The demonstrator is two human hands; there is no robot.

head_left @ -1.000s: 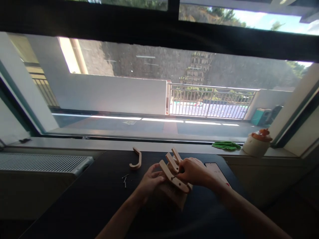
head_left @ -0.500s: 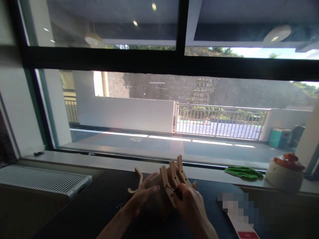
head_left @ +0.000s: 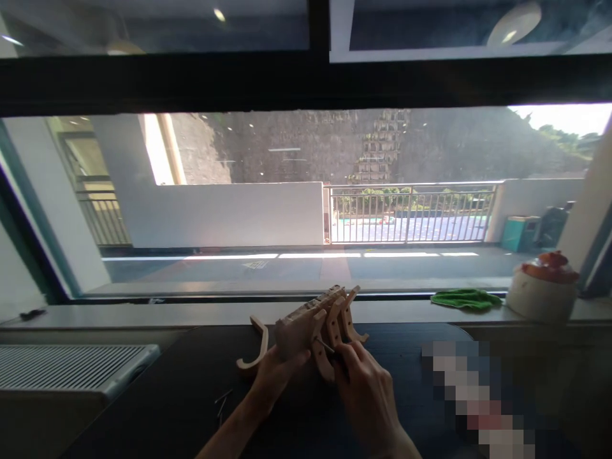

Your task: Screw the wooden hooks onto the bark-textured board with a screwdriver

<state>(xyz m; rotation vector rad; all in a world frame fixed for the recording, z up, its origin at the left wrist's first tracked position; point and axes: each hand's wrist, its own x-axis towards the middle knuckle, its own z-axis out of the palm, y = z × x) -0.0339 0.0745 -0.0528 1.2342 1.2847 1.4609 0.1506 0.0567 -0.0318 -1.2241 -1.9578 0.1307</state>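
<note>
Slanting near-left to far-right, the wooden rack [head_left: 297, 325] points its hooks [head_left: 340, 317] right

The left part of the dark table [head_left: 157, 389] is bare, so a hand can slide there. Small nails [head_left: 222, 401] lie near the left hand [head_left: 275, 376], and a loose wooden hook [head_left: 252, 352] sits just beside it. The wooden rack [head_left: 299, 325] fills the middle, gripped by the left hand, while the right hand [head_left: 366, 392] pinches a thin tool [head_left: 326, 346] against it. A blurred flat thing [head_left: 471, 401] takes up room on the right. Far back, the window sill [head_left: 191, 312] holds a green cloth [head_left: 466, 298] and a white pot [head_left: 542, 293]. The window glass [head_left: 239, 210] blocks the way past it.
</note>
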